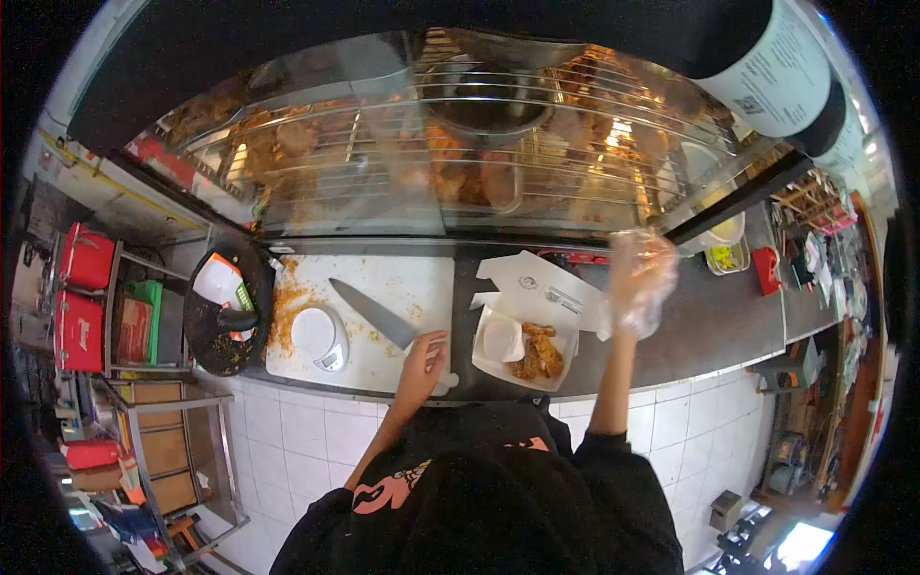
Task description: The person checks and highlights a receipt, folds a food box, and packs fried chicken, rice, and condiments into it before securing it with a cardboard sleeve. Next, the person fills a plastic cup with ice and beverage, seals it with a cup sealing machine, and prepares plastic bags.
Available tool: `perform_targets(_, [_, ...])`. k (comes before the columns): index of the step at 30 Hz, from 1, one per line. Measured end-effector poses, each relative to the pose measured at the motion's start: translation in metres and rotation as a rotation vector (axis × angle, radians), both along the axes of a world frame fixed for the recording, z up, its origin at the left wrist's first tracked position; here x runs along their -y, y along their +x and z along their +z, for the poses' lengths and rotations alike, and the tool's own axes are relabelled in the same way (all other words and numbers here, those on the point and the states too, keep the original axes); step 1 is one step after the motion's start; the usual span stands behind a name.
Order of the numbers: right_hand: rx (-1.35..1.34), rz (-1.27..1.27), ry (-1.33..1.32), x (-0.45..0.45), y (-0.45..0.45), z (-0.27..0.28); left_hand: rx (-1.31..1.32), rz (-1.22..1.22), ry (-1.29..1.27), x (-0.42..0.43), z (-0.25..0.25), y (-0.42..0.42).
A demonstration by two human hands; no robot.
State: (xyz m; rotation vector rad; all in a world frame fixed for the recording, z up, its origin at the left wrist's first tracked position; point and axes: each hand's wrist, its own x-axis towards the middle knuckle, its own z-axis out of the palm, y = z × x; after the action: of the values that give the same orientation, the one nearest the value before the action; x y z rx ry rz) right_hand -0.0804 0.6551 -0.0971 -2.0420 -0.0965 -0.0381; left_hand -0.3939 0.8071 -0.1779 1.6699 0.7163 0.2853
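My left hand (422, 368) lies over the handle of a large knife (370, 312) at the right side of a white cutting board (393, 273), its fingers curled. The blade rests flat on the board, pointing to the far left. My right hand (640, 280), in a clear plastic glove, is raised right of an open takeaway box (487, 367). That hand is blurred, so its fingers are unclear. Inside the box are browned fried chicken pieces (539, 358) and a white rounded item (502, 339). The box's printed lid (537, 287) is folded back.
A white kitchen scale (316, 335) stands on the crumb-strewn board. Left of it is a dark round pan (203, 340) with packets inside. A glass display case (335, 182) with wire racks of food runs behind the counter. A tub of yellow-green pieces (725, 260) stands right.
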Motion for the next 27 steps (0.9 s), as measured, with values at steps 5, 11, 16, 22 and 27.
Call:
perform_targets(5, [-0.291,0.957,0.274,-0.016,-0.1,0.019,0.38,-0.015,-0.276,0.005,0.087,0.039])
perform_targets(11, [-0.481,1.459,0.195,-0.001,-0.119,0.031,0.278,0.019,-0.074,-0.02,0.063,0.016])
perform_targets(16, [-0.51,1.45,0.213,0.009,-0.138,0.035,0.186,0.132,-0.02,-0.039,0.051,0.004])
perform_targets(22, [-1.381,1.151,0.902,-0.011,-0.134,-0.009,0.191,0.082,-0.335,-0.017,0.075,0.018])
perform_targets(27, [-1.32,1.264,0.865,0.004,-0.123,-0.018,0.095,0.169,-0.024,-0.032,0.051,0.012])
